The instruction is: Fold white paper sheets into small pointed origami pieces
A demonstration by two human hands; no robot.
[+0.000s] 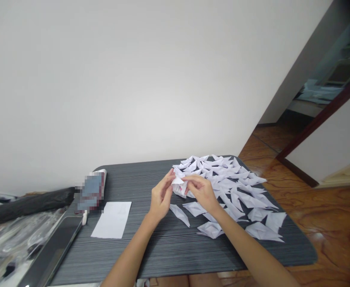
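Observation:
A piece of folded white paper [177, 182] is held up between my two hands, over the middle of the dark table [139, 251]. My left hand [162, 195] pinches its left side with thumb and fingers. On the other side, my right hand [201, 190] grips it with thumb and index finger. Its exact shape is partly hidden by my fingers. Many folded white paper boats [223, 175] are spread over the right half of the table, behind and beside my right hand. One paper boat [180, 214] lies just below my hands.
Flat white sheets [112, 220] lie on the left of the table. Near them are a blurred-out pack [90, 192], a small white object [84, 218] and a dark glossy panel [55, 249] along the left edge. A pale wall [118, 79] rises behind; wooden floor [336, 215] shows at right.

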